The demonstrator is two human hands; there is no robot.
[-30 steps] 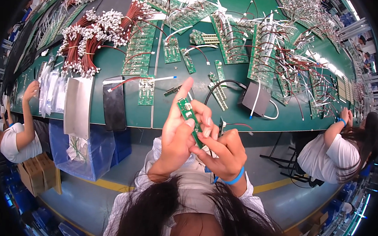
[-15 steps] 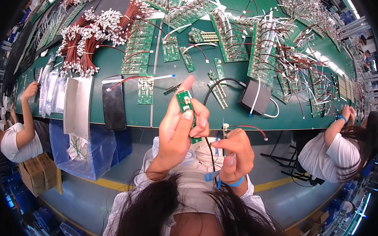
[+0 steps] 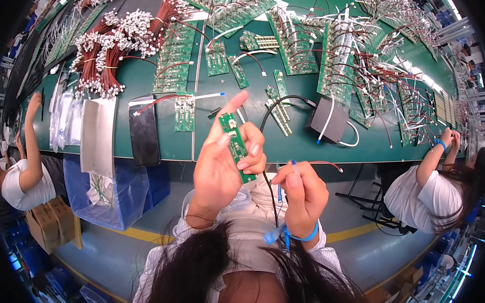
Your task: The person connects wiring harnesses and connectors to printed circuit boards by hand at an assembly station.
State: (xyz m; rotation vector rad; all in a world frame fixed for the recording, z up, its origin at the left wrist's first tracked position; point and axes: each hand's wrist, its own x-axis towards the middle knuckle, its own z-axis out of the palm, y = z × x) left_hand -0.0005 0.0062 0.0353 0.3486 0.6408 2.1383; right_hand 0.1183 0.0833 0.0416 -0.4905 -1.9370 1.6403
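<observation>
My left hand (image 3: 213, 169) is closed around a narrow green circuit board (image 3: 236, 145), raised just in front of the table edge. White connectors sit on the board's upper part, and my index finger points up past it. Beside it, my right hand (image 3: 306, 196) is closed in a pinch. A thin red wire (image 3: 327, 163) runs out from behind its fingers to a small white plug. A small blue tip (image 3: 293, 164) shows above the thumb; the rest of what I hold there is hidden. A blue wrist strap (image 3: 310, 232) circles my right wrist.
Across the green table (image 3: 221, 146) lie wired circuit panels (image 3: 335, 74), bundled red wires (image 3: 111, 62) and a black box (image 3: 327, 121) with a cable. A metal channel (image 3: 98, 136) and black tray (image 3: 145, 141) overhang the front edge. Co-workers (image 3: 424, 186) sit at both sides.
The board in my left hand has shifted slightly left, and my thumb has slid off its face. My right hand has turned, hiding the white connector that stood above its fingers; the blue tip now shows.
</observation>
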